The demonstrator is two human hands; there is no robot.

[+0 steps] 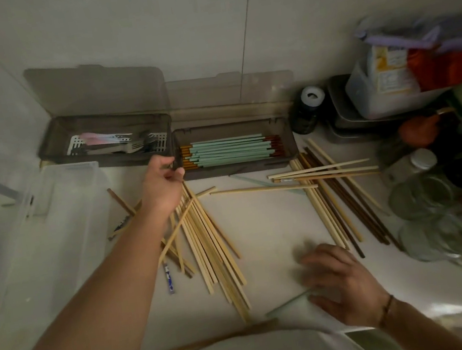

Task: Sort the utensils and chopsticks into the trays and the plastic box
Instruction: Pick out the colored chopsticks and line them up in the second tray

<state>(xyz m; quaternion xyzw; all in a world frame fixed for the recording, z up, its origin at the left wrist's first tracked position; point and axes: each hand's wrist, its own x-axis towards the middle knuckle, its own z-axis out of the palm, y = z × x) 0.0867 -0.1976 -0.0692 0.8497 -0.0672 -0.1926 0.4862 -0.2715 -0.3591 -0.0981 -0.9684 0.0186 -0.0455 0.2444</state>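
Left hand [162,181] reaches to the near left corner of the chopstick tray [239,170], fingers curled at its rim, though whether that grip really pinches the tray I cannot tell. Right hand [339,281], blurred, spreads its fingers over a pale green chopstick [286,305] on the desk [264,229]. Wooden chopsticks [210,246] lie scattered between; darker ones [347,206] crowd beside glass jars [423,201]. The utensil tray [109,162] and clear plastic box [62,228] sit left.
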